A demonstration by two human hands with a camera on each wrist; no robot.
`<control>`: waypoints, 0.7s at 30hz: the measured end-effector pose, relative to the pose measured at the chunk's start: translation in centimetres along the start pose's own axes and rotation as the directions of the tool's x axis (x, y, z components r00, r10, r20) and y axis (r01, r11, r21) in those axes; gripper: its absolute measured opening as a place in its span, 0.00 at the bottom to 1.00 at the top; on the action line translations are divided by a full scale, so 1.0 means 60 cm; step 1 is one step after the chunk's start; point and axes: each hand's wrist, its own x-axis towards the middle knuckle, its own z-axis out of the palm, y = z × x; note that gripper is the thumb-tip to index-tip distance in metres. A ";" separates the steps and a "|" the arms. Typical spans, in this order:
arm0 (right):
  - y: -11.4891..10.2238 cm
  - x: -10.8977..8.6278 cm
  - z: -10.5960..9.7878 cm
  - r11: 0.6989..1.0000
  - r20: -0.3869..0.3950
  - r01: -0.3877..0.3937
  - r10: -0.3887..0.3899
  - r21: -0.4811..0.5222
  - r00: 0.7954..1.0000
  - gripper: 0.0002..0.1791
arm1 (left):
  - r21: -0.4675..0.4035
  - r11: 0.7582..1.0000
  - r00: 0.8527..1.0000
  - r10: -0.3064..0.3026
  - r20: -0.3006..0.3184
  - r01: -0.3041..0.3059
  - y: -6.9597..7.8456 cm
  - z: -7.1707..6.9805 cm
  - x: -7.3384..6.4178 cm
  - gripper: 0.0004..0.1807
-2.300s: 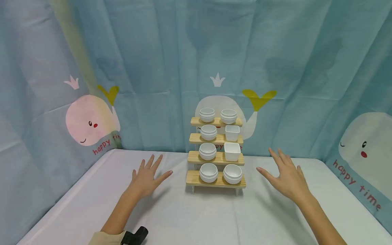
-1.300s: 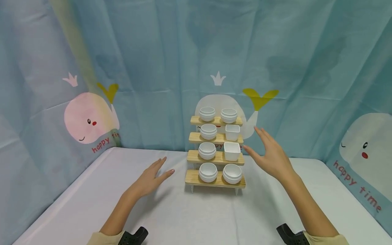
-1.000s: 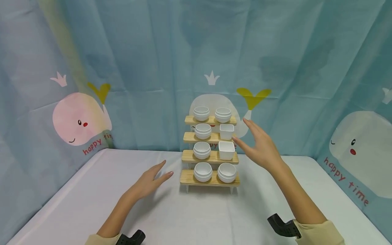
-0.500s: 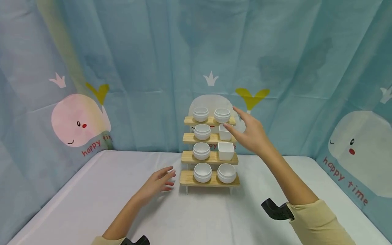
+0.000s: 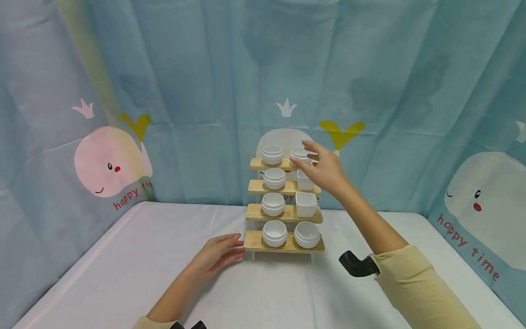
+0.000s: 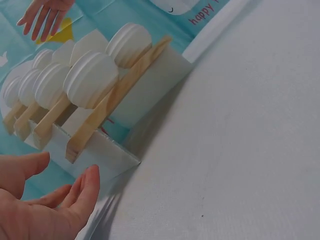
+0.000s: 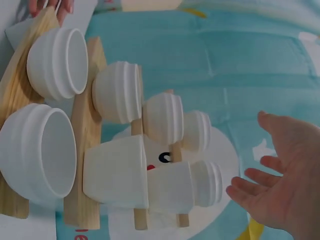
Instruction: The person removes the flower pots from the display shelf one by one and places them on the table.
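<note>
A four-tier wooden stand [image 5: 287, 249] holds white bowls in two columns. Most are round, like the bottom-left bowl [image 5: 274, 233]; two square bowls [image 5: 306, 204] sit on the right of the middle tiers. My right hand [image 5: 326, 170] reaches to the top-right round bowl [image 5: 298, 153], partly hiding it in the head view. The right wrist view shows a gap between that bowl [image 7: 209, 182] and my relaxed fingers. Beside the left end of the lowest tier is my left hand [image 5: 218, 256], its fingers loosely bent; in the left wrist view it [image 6: 52, 212] holds nothing.
The stand is on a white-covered table [image 5: 164, 256]. Behind and at both sides hangs a blue curtain [image 5: 193, 91] printed with whales. Clear supports [image 6: 107, 152] lift the wooden boards. A black wrist device [image 5: 358, 265] is at my right sleeve.
My right hand has moved up and left, from beside the stand to the top-right bowl. My left hand has shifted right, close to the bottom tier's end. The bowls have stayed in place.
</note>
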 end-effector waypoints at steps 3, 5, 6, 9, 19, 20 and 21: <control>-0.002 0.009 0.006 1.000 0.001 -0.003 0.003 0.021 1.000 0.38 | -0.024 1.000 1.000 -0.008 -0.018 0.007 -0.001 0.003 0.001 0.31; -0.003 0.016 0.009 1.000 0.001 -0.003 0.003 0.029 1.000 0.37 | -0.036 0.999 1.000 -0.009 -0.022 0.008 -0.002 0.005 0.001 0.30; -0.003 0.018 0.010 0.999 0.001 -0.007 0.007 0.032 1.000 0.37 | -0.040 0.999 1.000 -0.010 -0.023 0.009 -0.003 0.006 0.002 0.30; -0.003 0.025 0.013 0.999 0.002 -0.014 0.014 0.033 1.000 0.37 | -0.049 0.999 1.000 -0.008 -0.019 0.007 -0.007 0.009 0.004 0.30; -0.009 0.040 0.027 0.999 0.008 -0.009 0.009 0.048 1.000 0.36 | -0.083 0.996 1.000 0.016 0.026 -0.014 -0.015 0.011 0.007 0.29; -0.011 0.041 0.029 0.999 0.007 -0.009 0.009 0.045 1.000 0.36 | -0.086 0.996 1.000 0.016 0.027 -0.014 -0.015 0.011 0.007 0.29; -0.012 0.042 0.030 0.999 0.007 -0.009 0.009 0.043 1.000 0.36 | -0.090 0.996 1.000 0.017 0.024 -0.015 -0.015 0.011 0.006 0.28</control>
